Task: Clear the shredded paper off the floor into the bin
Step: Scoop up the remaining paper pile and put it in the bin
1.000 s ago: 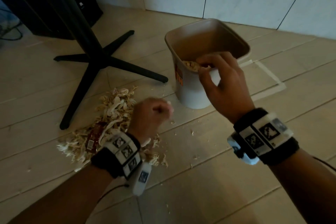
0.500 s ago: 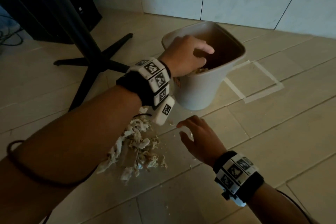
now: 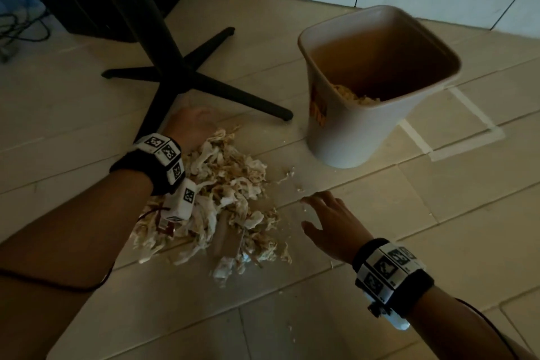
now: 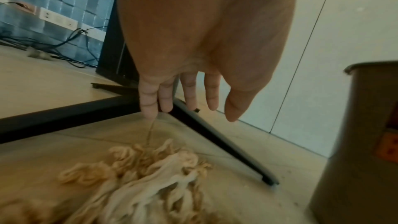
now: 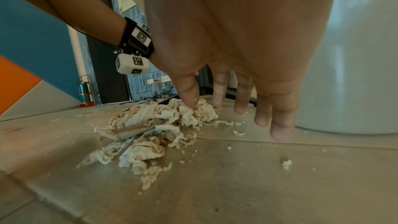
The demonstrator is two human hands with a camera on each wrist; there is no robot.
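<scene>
A heap of pale shredded paper (image 3: 225, 202) lies on the tiled floor, left of the white bin (image 3: 359, 126), which holds some shreds (image 3: 353, 96) inside. My left hand (image 3: 190, 126) hovers at the heap's far left edge, fingers (image 4: 189, 98) straight and spread, holding nothing. My right hand (image 3: 327, 219) is low over the floor at the heap's right side, fingers (image 5: 280, 125) spread and pointing down, empty. The same heap (image 5: 159, 125) shows in the right wrist view, and its far end (image 4: 150, 176) below my left hand.
A black table stand with four flat feet (image 3: 193, 79) sits just behind the heap; one foot (image 4: 217, 142) runs toward the bin. Small paper crumbs (image 3: 289, 174) are scattered between heap and bin. White tape lines (image 3: 467, 140) mark the floor right of the bin. Wall behind.
My left hand has left the bin's mouth and come down to the heap's far side, now empty. My right hand has stayed low beside the heap, fingers spread.
</scene>
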